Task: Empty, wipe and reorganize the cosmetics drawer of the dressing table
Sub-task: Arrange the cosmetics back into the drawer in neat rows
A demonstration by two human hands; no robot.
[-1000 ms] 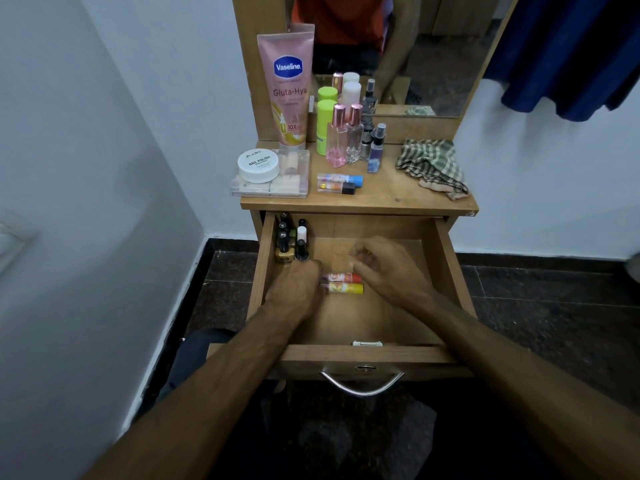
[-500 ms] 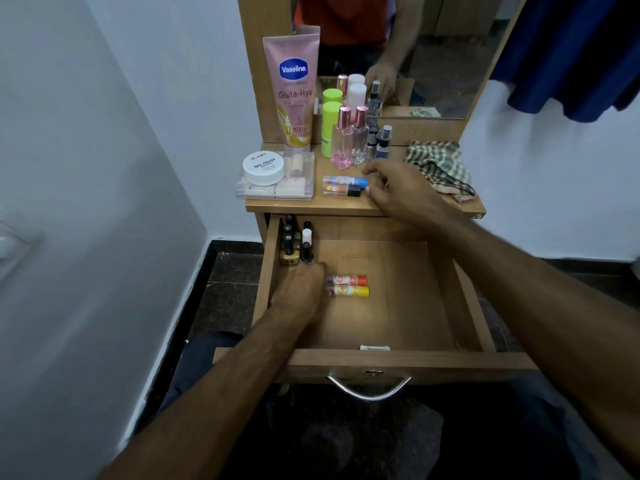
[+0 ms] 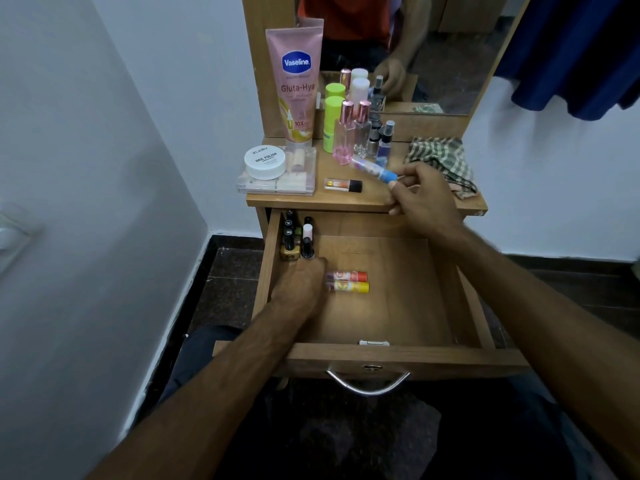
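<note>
In the open drawer (image 3: 381, 355), the left hand (image 3: 301, 282) rests flat beside two lip balm sticks (image 3: 348, 281). Above the tabletop (image 3: 346, 199), the right hand (image 3: 420, 199) pinches a blue-capped tube (image 3: 372, 169) by its cap: light, rigid, probably slick, so a mid-barrel hold seems safer.

pink tube (image 3: 295, 81), green-checked cloth (image 3: 440, 161)

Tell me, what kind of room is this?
Probably a bedroom corner: a small wooden dressing table with a mirror, a tall pink lotion tube, perfume bottles, and dark blue clothing hanging nearby.
</note>
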